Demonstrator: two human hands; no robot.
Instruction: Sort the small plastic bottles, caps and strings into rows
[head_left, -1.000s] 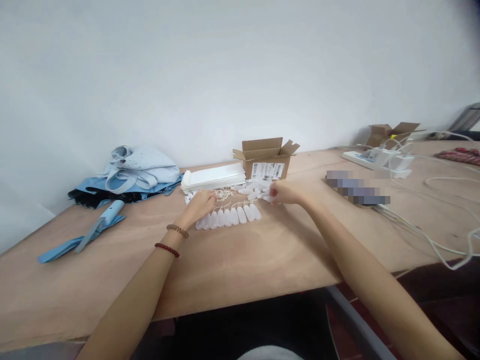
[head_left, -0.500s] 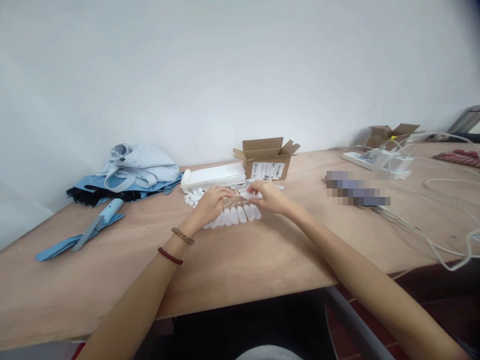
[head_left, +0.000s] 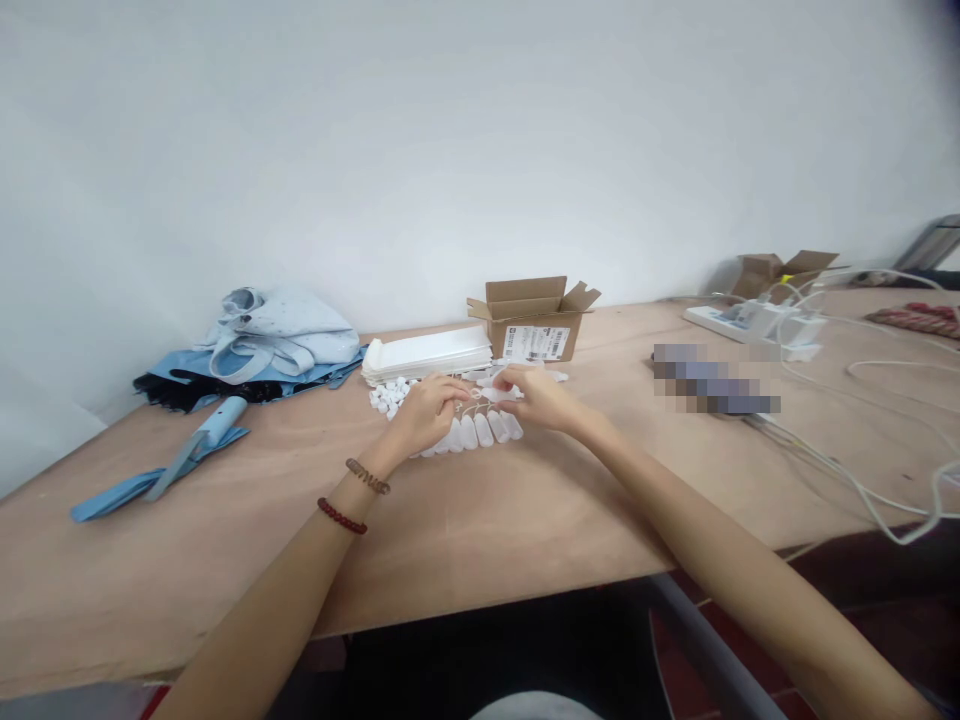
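Note:
A row of small white capsule-shaped pieces with strings [head_left: 480, 431] lies on the wooden table [head_left: 465, 520]. My left hand [head_left: 424, 412], with two bead bracelets on the wrist, rests over the row's left end, its fingers curled and pinching at the strings. My right hand [head_left: 538, 395] is close beside it, fingers pinched on a small white piece [head_left: 496, 393] held just above the row. Loose white pieces [head_left: 386, 396] lie to the left. A stack of white flat packets [head_left: 427, 354] sits behind them.
An open cardboard box [head_left: 534, 320] stands behind the hands. Blue cloth and a bag [head_left: 262, 345] lie at the back left, with a blue umbrella sleeve [head_left: 161, 473] nearer. A power strip [head_left: 750, 318], white cables [head_left: 847, 470] and another box [head_left: 780, 270] are on the right.
My right hand has moved left from the pile near the box with a white piece, and my left hand has shifted right, so both now meet above the row.

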